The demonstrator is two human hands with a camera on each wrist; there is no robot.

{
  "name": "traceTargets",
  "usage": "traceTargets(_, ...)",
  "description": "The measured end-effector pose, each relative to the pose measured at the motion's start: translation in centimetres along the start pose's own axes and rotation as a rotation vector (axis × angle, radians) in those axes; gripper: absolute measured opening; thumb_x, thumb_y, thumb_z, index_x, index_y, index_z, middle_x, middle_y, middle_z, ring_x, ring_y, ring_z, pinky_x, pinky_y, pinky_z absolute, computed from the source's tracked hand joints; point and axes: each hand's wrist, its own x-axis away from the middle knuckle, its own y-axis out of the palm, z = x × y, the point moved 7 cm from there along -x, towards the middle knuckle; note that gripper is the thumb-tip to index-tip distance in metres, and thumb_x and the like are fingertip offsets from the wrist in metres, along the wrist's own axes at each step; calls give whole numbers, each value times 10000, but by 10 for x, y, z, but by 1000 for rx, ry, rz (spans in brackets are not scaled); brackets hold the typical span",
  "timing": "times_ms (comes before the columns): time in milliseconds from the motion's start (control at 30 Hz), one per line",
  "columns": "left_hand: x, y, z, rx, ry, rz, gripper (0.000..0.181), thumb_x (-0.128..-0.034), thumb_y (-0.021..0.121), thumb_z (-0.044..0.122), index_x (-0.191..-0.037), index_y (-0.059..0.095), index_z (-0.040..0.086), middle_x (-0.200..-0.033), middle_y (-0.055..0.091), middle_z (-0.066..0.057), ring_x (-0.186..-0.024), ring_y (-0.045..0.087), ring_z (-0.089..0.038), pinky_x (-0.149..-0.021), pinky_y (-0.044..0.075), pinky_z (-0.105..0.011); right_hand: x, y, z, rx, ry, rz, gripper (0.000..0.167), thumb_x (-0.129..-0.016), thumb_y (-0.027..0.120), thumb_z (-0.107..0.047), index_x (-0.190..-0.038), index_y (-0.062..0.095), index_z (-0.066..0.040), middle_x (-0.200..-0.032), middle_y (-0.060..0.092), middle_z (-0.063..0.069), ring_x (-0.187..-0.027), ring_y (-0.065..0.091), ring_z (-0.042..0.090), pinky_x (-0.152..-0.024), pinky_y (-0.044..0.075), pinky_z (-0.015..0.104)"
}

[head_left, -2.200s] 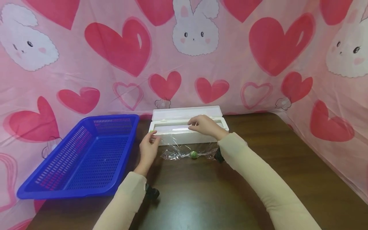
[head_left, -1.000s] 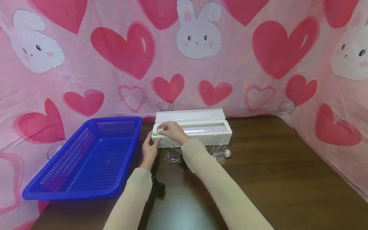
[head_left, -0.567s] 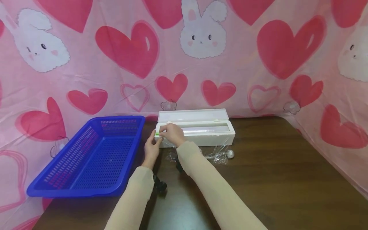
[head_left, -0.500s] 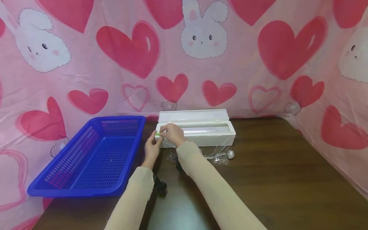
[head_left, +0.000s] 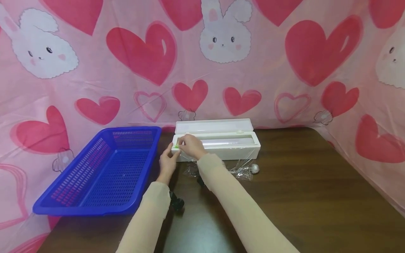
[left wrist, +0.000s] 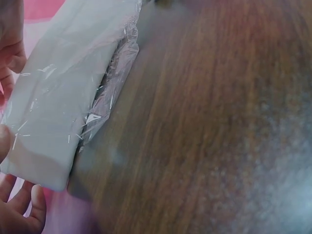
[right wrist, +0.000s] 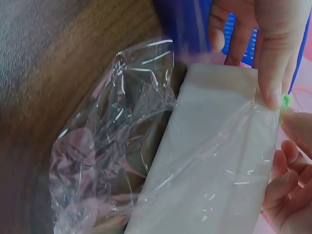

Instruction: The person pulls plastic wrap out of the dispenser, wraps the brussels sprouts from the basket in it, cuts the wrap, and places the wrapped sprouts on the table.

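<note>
A white cling film dispenser [head_left: 218, 153] stands at the back of the table with its lid [head_left: 215, 125] raised. My left hand [head_left: 167, 163] grips its left end, the thumb on the front edge and the fingers around the end. With thumb and finger, my right hand [head_left: 191, 146] pinches the small green slider [right wrist: 286, 101] at the left of the cutting rail. Clear film [right wrist: 112, 131] drapes over the dispenser's front and lies crumpled on the table. At its right end sits a whitish ball-shaped thing [head_left: 254, 168]. My right forearm covers part of the film.
A blue perforated basket [head_left: 95, 212] stands on the left of the dark wooden table [head_left: 303, 196]. Pink cloth [head_left: 259, 70] printed with hearts and rabbits hangs behind and on the sides. A black wrist camera [head_left: 177, 203] sits under the left wrist.
My right hand has left the dispenser's middle for its left end and taken the green slider, which has shifted slightly right. A green ball seen in the film earlier is out of sight.
</note>
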Motion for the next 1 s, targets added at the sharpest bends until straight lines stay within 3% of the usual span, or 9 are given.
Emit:
traceTargets(267, 1, 2, 2, 7, 17, 14, 534, -826, 697, 133, -1310, 497, 33, -1264, 509, -188, -1077, 531, -288, -876, 428, -394, 2, -7, 6, -16, -102, -28, 48, -833, 616, -64, -825, 662, -51, -790, 525, 32, -721, 483, 160, -665, 420, 277)
traceTargets(467, -1, 0, -1, 15, -7, 6, 543, -840, 684, 140, -1328, 474, 32, -1289, 489, -185, -1093, 522, -291, -889, 421, -388, 11, -18, 19, -11, -109, -59, 49, -845, 619, -67, -822, 651, -38, -773, 494, 34, -710, 465, 160, -657, 414, 274)
traceTargets(833, 0, 2, -1, 29, -10, -5, 534, -840, 683, 136, -1325, 482, 40, -1309, 470, -176, -1153, 485, -290, -933, 389, -378, 35, -49, 69, -36, -84, -78, 73, -834, 576, -25, -846, 648, -30, -782, 517, 41, -729, 466, 175, -688, 416, 310)
traceTargets(1000, -3, 1, -7, 62, 11, 15, 541, -825, 706, 224, -1312, 515, 86, -1296, 489, -172, -1135, 504, -277, -920, 403, -351, 51, -66, 96, -54, -91, -74, 70, -857, 569, -27, -848, 638, -34, -772, 509, 44, -707, 446, 180, -650, 397, 320)
